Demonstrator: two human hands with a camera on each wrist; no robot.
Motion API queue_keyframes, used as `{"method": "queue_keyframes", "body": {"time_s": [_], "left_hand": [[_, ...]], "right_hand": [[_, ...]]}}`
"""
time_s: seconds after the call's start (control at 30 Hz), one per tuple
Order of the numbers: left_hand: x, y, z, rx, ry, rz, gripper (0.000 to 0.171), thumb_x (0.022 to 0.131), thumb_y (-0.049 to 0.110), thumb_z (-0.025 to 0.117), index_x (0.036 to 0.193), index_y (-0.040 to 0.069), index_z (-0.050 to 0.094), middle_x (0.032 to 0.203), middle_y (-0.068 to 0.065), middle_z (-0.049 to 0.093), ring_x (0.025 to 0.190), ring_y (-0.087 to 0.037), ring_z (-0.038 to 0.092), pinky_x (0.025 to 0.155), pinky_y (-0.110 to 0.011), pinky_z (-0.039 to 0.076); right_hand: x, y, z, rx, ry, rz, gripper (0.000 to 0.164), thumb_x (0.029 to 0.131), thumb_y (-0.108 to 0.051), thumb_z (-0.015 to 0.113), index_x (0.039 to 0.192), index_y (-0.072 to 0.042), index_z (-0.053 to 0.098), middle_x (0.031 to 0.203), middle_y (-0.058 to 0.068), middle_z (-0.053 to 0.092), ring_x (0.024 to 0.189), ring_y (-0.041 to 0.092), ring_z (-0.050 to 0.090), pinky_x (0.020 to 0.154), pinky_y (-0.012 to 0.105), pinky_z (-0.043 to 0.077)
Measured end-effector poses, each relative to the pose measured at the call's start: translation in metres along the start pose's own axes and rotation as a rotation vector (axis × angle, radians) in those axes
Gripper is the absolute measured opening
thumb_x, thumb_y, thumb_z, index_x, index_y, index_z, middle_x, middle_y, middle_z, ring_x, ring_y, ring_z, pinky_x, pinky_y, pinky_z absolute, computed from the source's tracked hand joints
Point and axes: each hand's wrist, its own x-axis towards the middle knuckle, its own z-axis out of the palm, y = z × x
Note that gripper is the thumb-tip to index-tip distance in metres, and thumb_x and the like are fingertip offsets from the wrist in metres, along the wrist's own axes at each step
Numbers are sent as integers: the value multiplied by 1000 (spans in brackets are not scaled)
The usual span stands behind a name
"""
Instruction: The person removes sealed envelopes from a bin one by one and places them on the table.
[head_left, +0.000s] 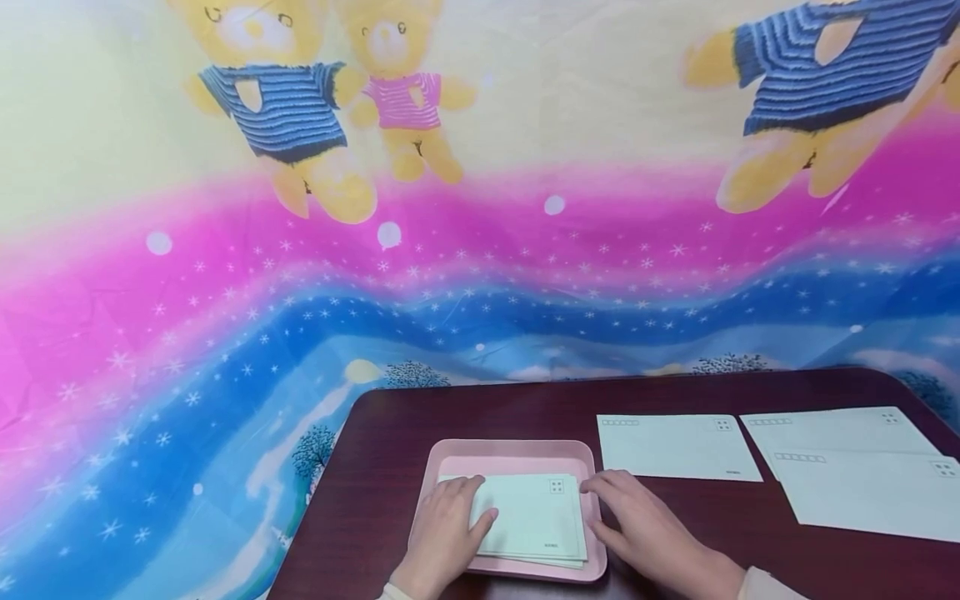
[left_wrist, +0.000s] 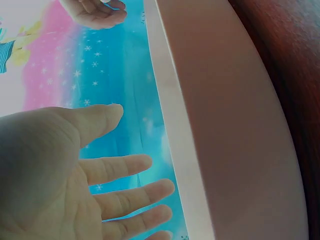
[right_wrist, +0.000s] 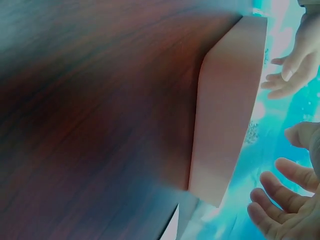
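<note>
A pink tray [head_left: 510,447] stands on the dark table with a small stack of pale envelopes [head_left: 528,517] lying in it. The top envelope shows a printed stamp square at its upper right, and the ones under it stick out slightly askew. My left hand [head_left: 448,529] hovers over the tray's left side, fingers spread and holding nothing; it covers the stack's left end. On the other side, my right hand [head_left: 641,521] is by the tray's right rim, its fingers loosely bent with nothing in them. Both wrist views show the hands above the tray wall [left_wrist: 235,120].
Right of the tray lies a single envelope [head_left: 675,450]. Farther right, two more envelopes overlap, the nearer one [head_left: 877,496] on top. A printed cloth [head_left: 525,250] with bears and snowflakes hangs behind the dark red-brown table [head_left: 360,492].
</note>
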Motion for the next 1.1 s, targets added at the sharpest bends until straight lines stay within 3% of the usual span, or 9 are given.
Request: {"method": "queue_keyframes", "body": {"time_s": [0.2, 0.5, 0.7, 0.87, 1.1], "left_hand": [[-1, -7, 0, 1, -15, -15, 44, 93, 36, 71, 127, 9, 67, 120, -7, 72, 114, -27, 66, 95, -48, 53], [-4, -12, 0, 1, -25, -46, 44, 91, 37, 71, 126, 10, 68, 118, -8, 72, 113, -29, 65, 89, -51, 54], [-4, -14, 0, 6, -13, -68, 43, 90, 36, 73, 124, 10, 68, 117, -8, 72, 111, -29, 66, 85, -50, 54], [-4, -16, 2, 3, -20, -68, 43, 90, 37, 72, 123, 9, 68, 117, -10, 72, 110, -30, 66, 85, -51, 54], [-3, -16, 3, 4, -29, -67, 44, 90, 37, 73, 123, 9, 68, 117, -10, 72, 109, -31, 66, 84, -51, 54]], "right_hand": [[9, -9, 14, -1, 9, -81, 37, 76, -21, 86, 109, -16, 70, 108, -9, 66, 101, 10, 61, 86, 33, 55], [16, -21, 31, 14, -100, -90, 38, 81, -25, 83, 114, -13, 69, 115, -1, 66, 109, 16, 63, 91, 36, 55], [25, -23, 40, -22, -83, -135, 51, 74, -26, 87, 118, -8, 68, 116, 7, 65, 109, 21, 62, 92, 38, 55], [33, -23, 47, -48, -157, -109, 64, 70, -29, 89, 124, -5, 65, 119, 16, 64, 110, 27, 60, 94, 42, 53], [39, -22, 55, -104, -213, -64, 73, 65, -33, 92, 126, -7, 63, 112, 13, 63, 102, 27, 59, 90, 44, 51]]}}
